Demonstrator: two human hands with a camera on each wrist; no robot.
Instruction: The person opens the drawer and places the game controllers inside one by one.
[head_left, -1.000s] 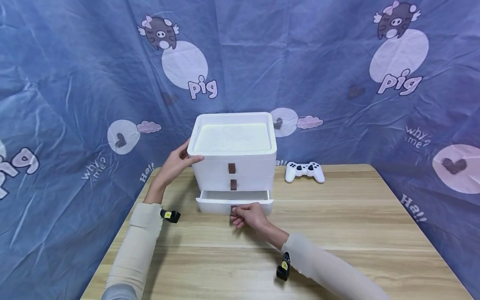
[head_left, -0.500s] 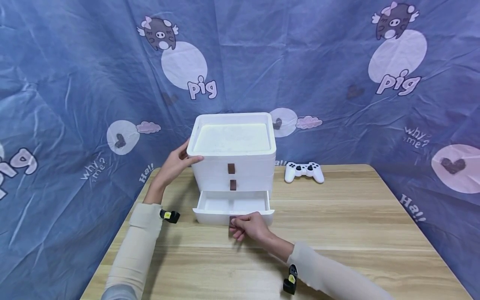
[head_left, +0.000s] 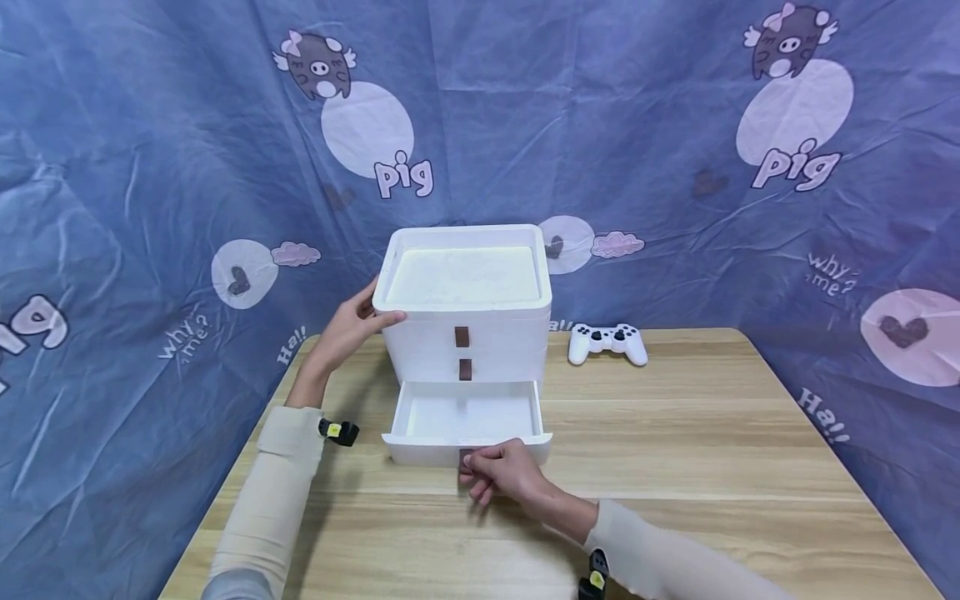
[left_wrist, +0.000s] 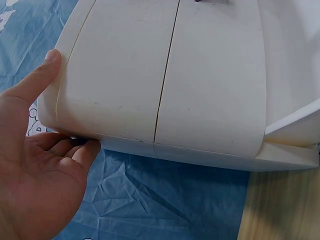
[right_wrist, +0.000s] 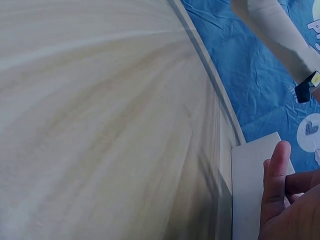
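A white cabinet (head_left: 427, 346) with three drawers and a tray-like top stands at the back of the table. Its bottom drawer (head_left: 420, 454) is pulled well out and looks empty inside; the upper two are closed, each with a brown tab. My right hand (head_left: 506, 475) pinches the brown tab (head_left: 466, 458) of the bottom drawer between thumb and fingers. At the cabinet's top left corner, my left hand (head_left: 348, 329) grips the rim, thumb on the front. In the left wrist view the left hand (left_wrist: 47, 165) has its fingers against the cabinet's side (left_wrist: 115, 75).
A white game controller (head_left: 607, 343) lies on the wooden table (head_left: 712, 433) to the right of the cabinet, near the back edge. Blue printed cloth (head_left: 510, 108) hangs behind the table and along both sides.
The bottom drawer has slid farther out toward me, with my right hand moving along on its tab. My left hand has stayed on the cabinet's corner.
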